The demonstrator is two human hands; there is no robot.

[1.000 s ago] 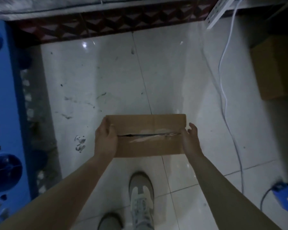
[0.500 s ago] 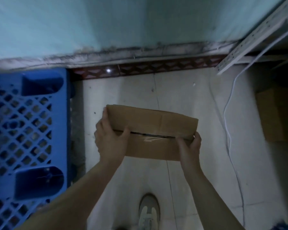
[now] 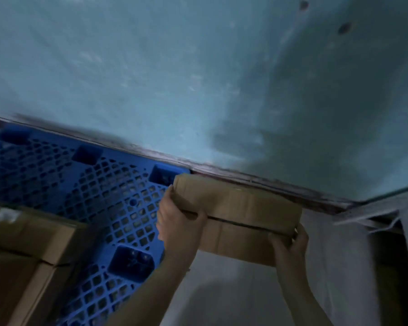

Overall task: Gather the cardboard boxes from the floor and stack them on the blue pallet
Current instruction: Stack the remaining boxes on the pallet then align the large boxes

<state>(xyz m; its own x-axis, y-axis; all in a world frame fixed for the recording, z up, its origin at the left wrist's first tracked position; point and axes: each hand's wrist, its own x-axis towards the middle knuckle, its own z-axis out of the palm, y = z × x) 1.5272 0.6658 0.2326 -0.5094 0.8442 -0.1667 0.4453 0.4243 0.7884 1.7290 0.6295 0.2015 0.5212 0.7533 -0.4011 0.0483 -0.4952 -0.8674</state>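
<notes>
I hold a flat brown cardboard box (image 3: 240, 215) in the air with both hands, its top seam facing me. My left hand (image 3: 177, 222) grips its left end, thumb on the top. My right hand (image 3: 290, 243) grips its near right corner. The box hangs just right of the blue plastic pallet (image 3: 99, 191), a lattice deck with square pockets, lying against the wall. Other cardboard boxes (image 3: 26, 250) sit on the pallet at the lower left, blurred.
A teal wall (image 3: 198, 78) fills the upper half and meets the floor along a dark skirting line. Pale floor tiles (image 3: 226, 292) lie below the box. White cables and a metal rail (image 3: 386, 217) hang at the right edge.
I have lifted the box from the floor and carried it up and left toward the pallet. My view has swung up and left, bringing the wall and stacked boxes into sight.
</notes>
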